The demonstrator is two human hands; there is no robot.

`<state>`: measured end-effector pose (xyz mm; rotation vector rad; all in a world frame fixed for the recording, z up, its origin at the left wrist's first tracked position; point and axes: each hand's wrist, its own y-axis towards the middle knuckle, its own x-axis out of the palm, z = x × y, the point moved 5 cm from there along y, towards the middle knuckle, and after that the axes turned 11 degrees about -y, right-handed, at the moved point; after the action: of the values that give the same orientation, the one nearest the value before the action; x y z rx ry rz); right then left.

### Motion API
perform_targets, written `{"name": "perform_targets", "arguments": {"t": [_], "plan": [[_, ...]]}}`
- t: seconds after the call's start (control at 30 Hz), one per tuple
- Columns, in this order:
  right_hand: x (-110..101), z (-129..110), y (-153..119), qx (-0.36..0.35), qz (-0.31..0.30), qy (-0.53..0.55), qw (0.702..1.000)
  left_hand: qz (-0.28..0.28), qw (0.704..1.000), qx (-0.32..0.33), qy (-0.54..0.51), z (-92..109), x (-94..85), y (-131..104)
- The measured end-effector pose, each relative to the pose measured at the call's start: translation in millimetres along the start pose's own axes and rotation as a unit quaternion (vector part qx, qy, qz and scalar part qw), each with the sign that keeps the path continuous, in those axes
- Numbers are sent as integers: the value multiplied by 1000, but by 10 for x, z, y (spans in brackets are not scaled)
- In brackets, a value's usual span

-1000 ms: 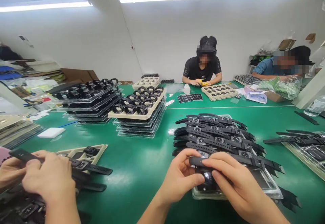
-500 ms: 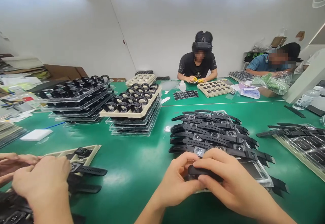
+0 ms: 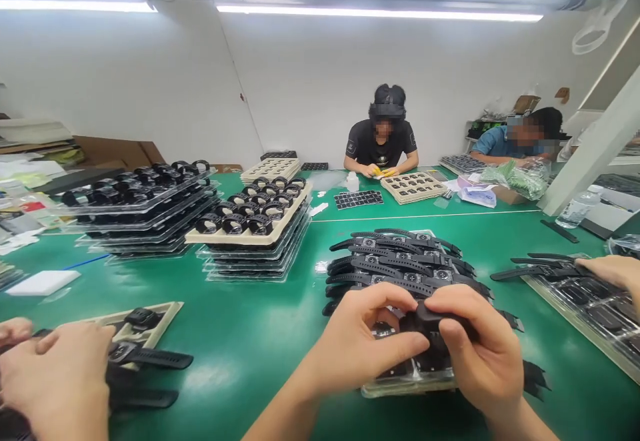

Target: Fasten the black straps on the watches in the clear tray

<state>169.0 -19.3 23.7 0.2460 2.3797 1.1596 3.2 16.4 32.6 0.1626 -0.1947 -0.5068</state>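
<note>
Both hands meet over a tray in front of me, around a dark smartwatch (image 3: 426, 321) that the fingers partly cover. My left hand (image 3: 367, 341) pinches it from the left, thumb and fingertips closed on its edge. On the other side, my right hand (image 3: 480, 347) is wrapped round it with bent fingers. Under them is a clear plastic tray (image 3: 383, 387) with dark pieces in its pockets. Just beyond lie rows of black smartwatches (image 3: 405, 257), backs up, straps stretched sideways and overlapping.
At left stand stacked trays of looped watches (image 3: 250, 211) and another stack (image 3: 140, 207). A co-worker's hands (image 3: 65, 367) work at the near left. Another person's hand (image 3: 615, 274) touches a watch tray (image 3: 585, 314) at right. Across the green table (image 3: 260, 334) sits a person in black (image 3: 383, 141).
The smartwatch has turned between my hands, and my right hand has moved to its right side with fingers more upright. Another person's hand has appeared at the right tray. The view has shifted slightly.
</note>
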Motion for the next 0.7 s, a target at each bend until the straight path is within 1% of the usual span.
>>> {"name": "perform_targets", "arguments": {"t": [0.1,0.17,0.23,0.33,0.4,0.6,0.7], "plan": [[-22,97,-15,28,71,16,997,21,999,20,18,44,77,109],[-19,160,-36,42,90,20,995,35,999,28,22,26,103,141],[-17,211,-61,43,84,26,995,39,998,26,28,-8,109,150],[-16,264,-101,26,51,43,997,34,999,9,36,-60,91,143],[-21,292,-129,19,40,50,998,31,998,2,45,-89,72,137],[2,354,-176,35,66,50,996,51,996,42,61,-133,52,161],[15,308,-125,13,71,25,997,16,994,55,93,-116,96,166]]}}
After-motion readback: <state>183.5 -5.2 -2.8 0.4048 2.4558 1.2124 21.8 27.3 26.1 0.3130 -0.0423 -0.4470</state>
